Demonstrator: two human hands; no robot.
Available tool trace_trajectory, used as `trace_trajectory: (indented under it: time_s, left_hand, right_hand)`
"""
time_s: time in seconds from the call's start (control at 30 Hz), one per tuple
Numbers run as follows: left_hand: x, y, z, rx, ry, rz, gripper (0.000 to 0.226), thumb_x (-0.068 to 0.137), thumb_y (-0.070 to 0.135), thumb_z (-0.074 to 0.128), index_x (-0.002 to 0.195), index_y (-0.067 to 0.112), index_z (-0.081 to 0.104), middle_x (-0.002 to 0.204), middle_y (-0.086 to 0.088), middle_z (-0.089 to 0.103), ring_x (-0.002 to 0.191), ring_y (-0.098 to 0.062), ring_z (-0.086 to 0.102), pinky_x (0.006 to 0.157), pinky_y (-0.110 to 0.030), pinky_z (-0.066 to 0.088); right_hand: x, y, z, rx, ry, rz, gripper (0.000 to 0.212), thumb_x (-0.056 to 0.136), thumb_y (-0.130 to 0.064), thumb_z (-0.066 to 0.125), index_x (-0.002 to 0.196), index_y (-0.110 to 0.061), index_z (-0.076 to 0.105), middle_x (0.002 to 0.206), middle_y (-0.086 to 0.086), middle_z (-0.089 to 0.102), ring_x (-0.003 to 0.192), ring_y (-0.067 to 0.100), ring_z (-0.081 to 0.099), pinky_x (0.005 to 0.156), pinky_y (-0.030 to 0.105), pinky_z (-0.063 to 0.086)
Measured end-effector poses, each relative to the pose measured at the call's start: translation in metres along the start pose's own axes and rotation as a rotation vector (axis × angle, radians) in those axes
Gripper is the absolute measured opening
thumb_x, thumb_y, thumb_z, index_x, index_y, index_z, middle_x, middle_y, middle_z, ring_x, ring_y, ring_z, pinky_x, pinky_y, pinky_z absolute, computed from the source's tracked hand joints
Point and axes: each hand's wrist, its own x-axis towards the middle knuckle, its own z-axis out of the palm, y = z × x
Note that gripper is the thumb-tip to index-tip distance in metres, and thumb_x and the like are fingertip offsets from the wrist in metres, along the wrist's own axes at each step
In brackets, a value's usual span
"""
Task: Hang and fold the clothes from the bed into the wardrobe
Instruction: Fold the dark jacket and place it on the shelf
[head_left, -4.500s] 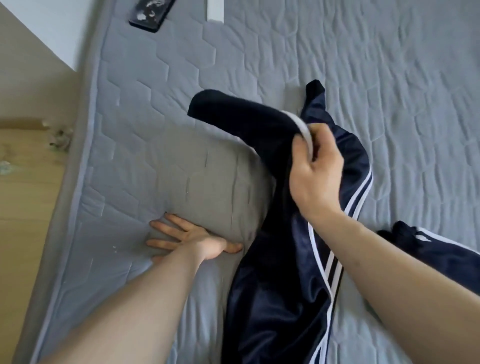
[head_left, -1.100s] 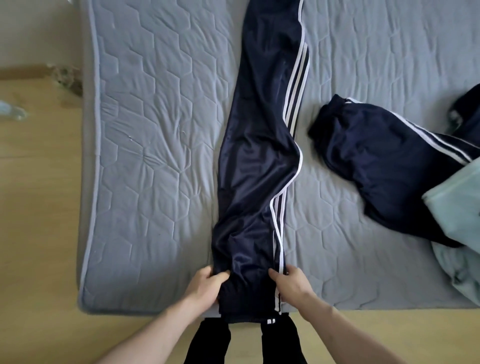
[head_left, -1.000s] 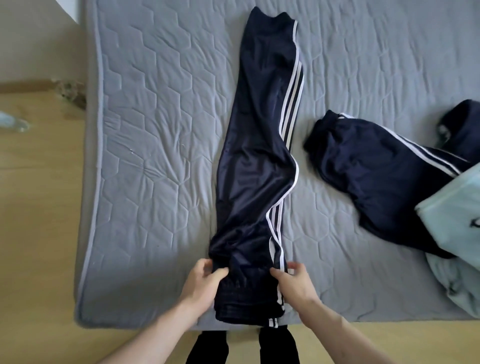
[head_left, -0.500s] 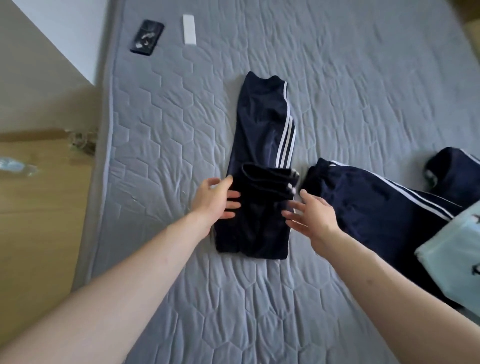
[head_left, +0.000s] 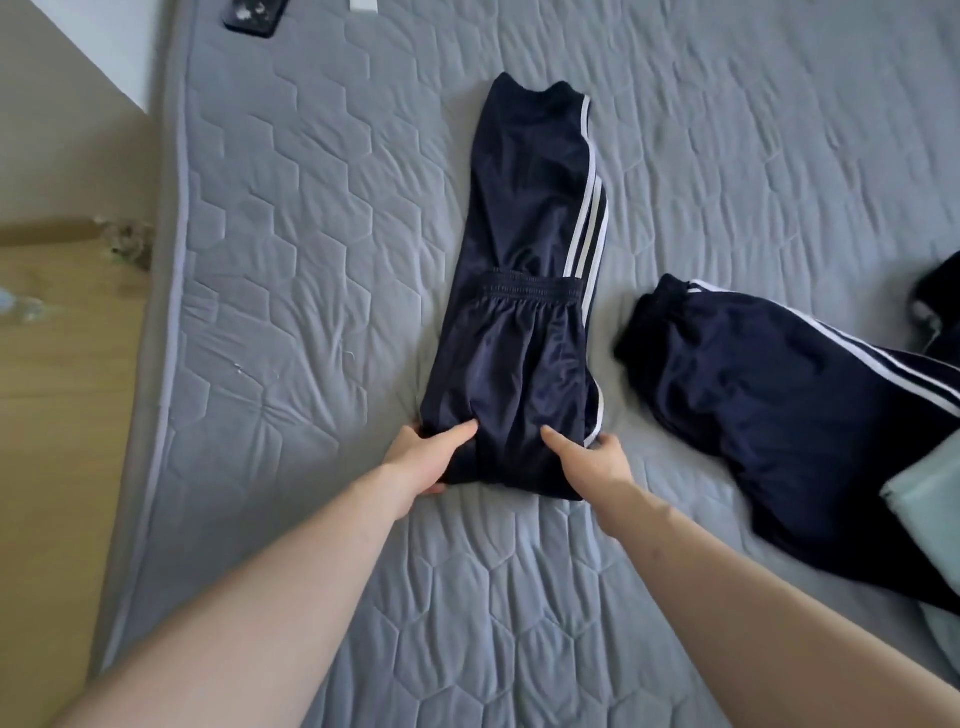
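Observation:
Navy track pants (head_left: 524, 291) with white side stripes lie lengthwise on the grey quilted mattress (head_left: 311, 270), their waistband end folded over the legs. My left hand (head_left: 426, 457) grips the near left corner of the fold, thumb on top and fingers under the cloth. My right hand (head_left: 592, 462) grips the near right corner the same way. A second navy striped garment (head_left: 769, 415) lies crumpled to the right.
A pale mint garment (head_left: 930, 499) overlaps the second navy one at the right edge. A dark phone (head_left: 254, 15) and a white object (head_left: 363, 4) lie at the mattress's far end. Wooden floor (head_left: 57, 415) runs along the left.
The pants went from stretched full length to folded, waistband end laid over the legs. Both hands moved from beside the waistband to the near fold and took hold of its corners.

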Motion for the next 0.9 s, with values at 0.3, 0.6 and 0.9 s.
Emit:
trace_trajectory:
  time_s: [0.3,0.6,0.9]
  left_hand:
    - [-0.048,-0.055,-0.008,0.367,-0.14,-0.13,0.076,0.066,0.049,0.081,0.13,0.015,0.061,0.117,-0.001,0.067,0.097,-0.018,0.063,0.084,-0.032,0.049]
    - [-0.187,-0.171,-0.006,0.694,-0.409,-0.443,0.072,0.069,0.044,0.085,0.127,0.014,0.055,0.122,-0.004,0.063,0.108,-0.024,0.064,0.094,-0.034,0.055]
    - [-0.204,-0.097,-0.02,0.383,-0.329,-0.263,0.047,0.052,0.047,0.073,0.085,0.013,0.07,0.071,-0.001,0.073,0.062,-0.016,0.068,0.057,-0.028,0.054]
  right_hand:
    - [-0.047,0.051,-0.03,-0.215,-0.167,0.163,0.015,0.086,-0.022,0.079,0.095,-0.017,0.067,0.093,-0.001,0.074,0.082,0.013,0.069,0.061,0.023,0.049]
    - [-0.169,0.174,-0.073,-0.542,-0.432,0.511,0.036,0.085,-0.023,0.076,0.115,-0.007,0.065,0.106,0.01,0.074,0.093,0.024,0.073,0.068,0.03,0.059]
    - [-0.184,0.102,-0.105,-0.486,-0.438,0.446,0.028,0.088,-0.04,0.068,0.096,-0.013,0.067,0.061,0.002,0.064,0.045,0.016,0.057,0.045,0.019,0.031]
